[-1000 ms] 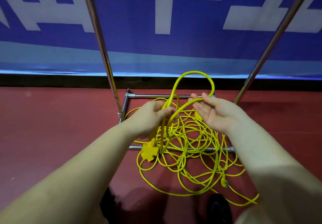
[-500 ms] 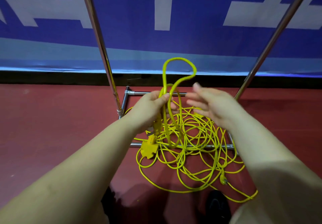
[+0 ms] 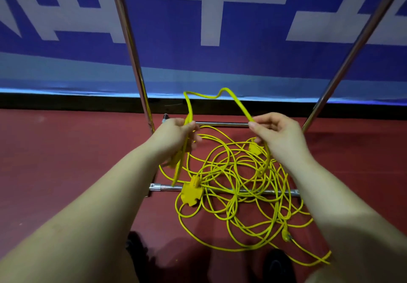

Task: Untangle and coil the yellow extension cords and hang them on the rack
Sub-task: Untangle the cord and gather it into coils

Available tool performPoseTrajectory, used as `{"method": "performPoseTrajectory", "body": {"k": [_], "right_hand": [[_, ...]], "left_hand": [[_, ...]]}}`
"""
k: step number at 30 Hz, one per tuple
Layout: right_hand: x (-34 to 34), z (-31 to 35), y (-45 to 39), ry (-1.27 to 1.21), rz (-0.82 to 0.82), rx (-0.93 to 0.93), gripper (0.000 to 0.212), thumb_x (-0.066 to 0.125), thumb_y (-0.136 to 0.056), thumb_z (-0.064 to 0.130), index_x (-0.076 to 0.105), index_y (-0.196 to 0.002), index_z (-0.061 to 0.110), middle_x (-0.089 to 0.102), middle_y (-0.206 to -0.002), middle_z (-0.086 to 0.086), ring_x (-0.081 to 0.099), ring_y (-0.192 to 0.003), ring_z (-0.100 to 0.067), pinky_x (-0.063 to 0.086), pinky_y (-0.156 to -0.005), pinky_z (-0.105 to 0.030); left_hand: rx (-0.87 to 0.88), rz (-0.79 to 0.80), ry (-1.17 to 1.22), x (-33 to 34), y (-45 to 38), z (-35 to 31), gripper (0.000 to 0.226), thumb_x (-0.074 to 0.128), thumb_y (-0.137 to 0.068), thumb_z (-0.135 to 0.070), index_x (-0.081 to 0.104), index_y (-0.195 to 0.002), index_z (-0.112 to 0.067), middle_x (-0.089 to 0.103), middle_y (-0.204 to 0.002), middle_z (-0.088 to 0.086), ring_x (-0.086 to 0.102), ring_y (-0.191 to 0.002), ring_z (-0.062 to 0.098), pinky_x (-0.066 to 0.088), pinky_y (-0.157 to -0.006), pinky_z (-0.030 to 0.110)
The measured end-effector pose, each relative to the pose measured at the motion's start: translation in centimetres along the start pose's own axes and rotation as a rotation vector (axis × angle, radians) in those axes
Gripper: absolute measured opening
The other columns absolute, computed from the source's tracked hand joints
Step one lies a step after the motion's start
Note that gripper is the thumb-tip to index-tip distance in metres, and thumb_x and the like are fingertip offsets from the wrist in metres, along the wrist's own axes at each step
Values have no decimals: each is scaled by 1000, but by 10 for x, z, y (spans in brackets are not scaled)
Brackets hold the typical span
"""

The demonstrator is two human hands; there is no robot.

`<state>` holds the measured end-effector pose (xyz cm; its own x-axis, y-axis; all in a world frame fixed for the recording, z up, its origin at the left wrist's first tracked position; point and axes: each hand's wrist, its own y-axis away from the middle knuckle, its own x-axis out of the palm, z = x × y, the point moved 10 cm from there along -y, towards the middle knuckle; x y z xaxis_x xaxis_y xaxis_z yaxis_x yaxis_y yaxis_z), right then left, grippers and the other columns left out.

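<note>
**Two hands hold up a loop of yellow cord**

In the middle of the frame, the left hand (image 3: 176, 137) has its fingers curled round a few strands of the yellow extension cords (image 3: 231, 179). The right hand (image 3: 277, 133) pinches one strand between thumb and fingers. Between the two hands a loop of cord (image 3: 211, 95) bends up in the air, in front of the blue and white banner (image 3: 198, 18) at the top of the frame.

Most of the cord lies in a messy pile on the red floor (image 3: 66, 150), low in the middle and toward the lower right. The pile lies over the rack (image 3: 220, 124), across its shiny bottom bars. Two shiny rack poles go up, one at the upper left and one at the upper right.

A flat yellow socket block (image 3: 191, 194) rests on the near bar. A small yellow plug (image 3: 285, 236) lies at the lower right of the pile.
</note>
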<state>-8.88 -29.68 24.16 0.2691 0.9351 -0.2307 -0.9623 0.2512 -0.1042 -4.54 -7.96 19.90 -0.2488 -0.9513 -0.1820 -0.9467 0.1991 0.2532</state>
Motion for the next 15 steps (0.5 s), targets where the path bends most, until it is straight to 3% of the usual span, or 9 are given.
{"method": "performPoseTrajectory", "body": {"k": [4, 9, 13, 15], "right_hand": [[-7, -7, -3, 27, -38, 7, 11, 67, -84, 13, 63, -83, 23, 59, -67, 4, 54, -44, 3, 43, -47, -10], [16, -6, -3, 212, 83, -62, 11, 67, -84, 17, 68, -94, 19, 61, -67, 6, 54, -46, 3, 44, -52, -12], [46, -15, 8, 411, 337, -40, 11, 62, -88, 22, 67, -97, 19, 61, -69, 9, 52, -45, 3, 40, -50, -8], [50, -15, 13, 467, 418, -26, 17, 58, -90, 29, 66, -101, 18, 59, -68, 10, 50, -47, 1, 41, -51, -12]], "left_hand": [[-12, 252, -365, 26, 11, 10, 25, 44, -100, -23, 60, -90, -7, 58, -64, 4, 52, -44, 8, 43, -46, 18], [-22, 586, -447, 72, 35, 20, 26, 43, -100, -27, 63, -87, -16, 55, -54, -7, 50, -45, 7, 42, -49, 19], [46, 627, -409, 83, 39, 13, 25, 42, -101, -24, 62, -87, -16, 53, -53, -8, 48, -46, 9, 41, -54, 25], [70, 585, -394, 79, 36, 7, 25, 42, -100, -24, 60, -85, -17, 51, -50, -8, 47, -44, 7, 39, -54, 24]]}}
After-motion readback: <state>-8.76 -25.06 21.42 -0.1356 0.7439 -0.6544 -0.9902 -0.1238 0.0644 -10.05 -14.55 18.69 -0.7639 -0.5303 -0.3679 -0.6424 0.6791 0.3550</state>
